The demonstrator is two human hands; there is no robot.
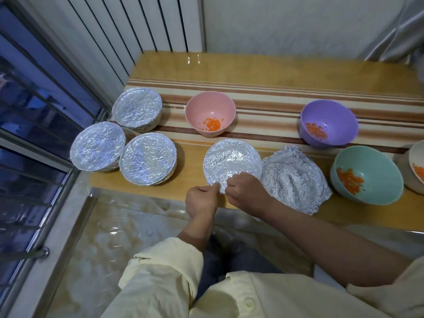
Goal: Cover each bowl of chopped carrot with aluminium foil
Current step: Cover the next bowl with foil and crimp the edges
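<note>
The left hand (202, 200) and the right hand (246, 191) meet at the near rim of the nearest covered bowl (232, 161). Both have curled fingers and pinch the foil edge (220, 188) between thumb and fingertips.

Directions below take that bowl as the clock centre, with 12 pointing away from the person.

The wooden worktop (263, 67) runs from 9 to 3, and its near edge passes just under the hands. A striped cloth (263, 104) lies across its middle, with bare wood showing beyond it at 12. The window (34, 106) bounds the worktop at 9.

A pile of loose foil sheets (296, 177) lies crumpled at 4. It touches the bowl and reaches almost to the near edge.

Three covered bowls (148, 158) cluster at 9 to 10, rims touching, their foil drawn flat and finely wrinkled. A strip of bare wood separates them from the bowl in hand.

Four bowls stand open:
- The teal bowl (367, 174) is at 3, just beside the loose sheets.
- The purple bowl (329, 122) is at 2.
- The pink bowl (210, 112) is at 11.
- A pale bowl (416, 166) is cut off by the frame beyond the teal one.

Each holds a small heap of chopped carrot (211, 123), orange against the bowl's inside.

The bowl in hand shows smooth, bright foil across its top, creased tighter towards 6.
</note>
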